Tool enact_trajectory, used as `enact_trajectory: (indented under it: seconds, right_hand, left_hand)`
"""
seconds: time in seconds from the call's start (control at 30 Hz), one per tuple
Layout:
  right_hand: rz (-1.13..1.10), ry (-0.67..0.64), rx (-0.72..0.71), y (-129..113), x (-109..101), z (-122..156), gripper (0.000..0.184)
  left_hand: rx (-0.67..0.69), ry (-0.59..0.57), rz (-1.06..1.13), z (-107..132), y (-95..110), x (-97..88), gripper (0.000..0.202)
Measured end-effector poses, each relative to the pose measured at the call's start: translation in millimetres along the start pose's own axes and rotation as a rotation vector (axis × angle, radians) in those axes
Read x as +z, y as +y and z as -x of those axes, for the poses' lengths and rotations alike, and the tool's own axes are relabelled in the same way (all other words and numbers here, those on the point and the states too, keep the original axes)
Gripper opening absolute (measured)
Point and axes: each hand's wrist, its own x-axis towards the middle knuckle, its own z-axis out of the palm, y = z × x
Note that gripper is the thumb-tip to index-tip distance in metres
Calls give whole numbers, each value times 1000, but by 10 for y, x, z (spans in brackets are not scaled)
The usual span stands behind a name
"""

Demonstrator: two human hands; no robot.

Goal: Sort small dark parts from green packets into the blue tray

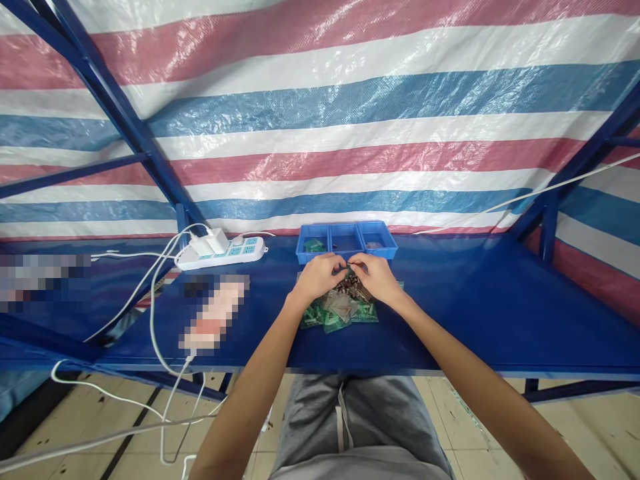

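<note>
My left hand [321, 275] is closed, thumb and fingers pinched together above a heap of small parts. Facing it, my right hand [376, 276] also pinches, its fingertips close to the left ones. Whatever lies between the fingers is too small to name. Below both hands is a pile of small brown and dark metallic pieces [354, 289], partly hidden by them. Clear and green plastic packets [336, 321] lie around and under the pile. Just beyond the hands stands a blue tray [347, 255] with three compartments; green packets [314, 246] lie in its left one.
The blue tabletop [465, 293] spans the view. A white power strip [225, 257] with plugs and white cables [156, 313] lies at the left, near a blurred-out object [217, 317]. Blue metal frame bars [145, 143] rise at both sides before a striped sheet [360, 120].
</note>
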Motion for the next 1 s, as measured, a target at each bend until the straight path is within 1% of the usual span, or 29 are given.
enact_trajectory:
  seconds: [0.07,0.17,0.3,0.43,0.57,0.73,0.9,0.93,1.0]
  right_hand:
    - [-50,25,21,-20,-11,3,17]
    - [-90,43,21,-61,-23,14,14]
    - [-119,34,22,-98,-25,23,15]
    - [-136,43,49,-105,-12,24,16]
    - [-153,54,63,-99,-4,24,13]
    - [-130,16,65,-90,-16,16,16]
    - [-31,-23,20,-74,-32,-3,29]
    - [-32,-25,14,-75,-34,-6,29]
    - [-46,-23,18,-77,-34,-9,25]
  left_hand:
    - [3,2,8,-3,-11,14,18]
    - [23,36,12,-1,-25,36,22]
    - [46,65,30,7,-17,37,19]
    - [64,62,49,11,0,26,20]
    - [52,58,46,10,-9,33,19]
    - [48,64,37,9,-29,52,19]
    - [30,84,50,11,-23,45,21]
    - [27,88,52,10,-19,41,22]
    - [27,91,50,7,-9,33,23]
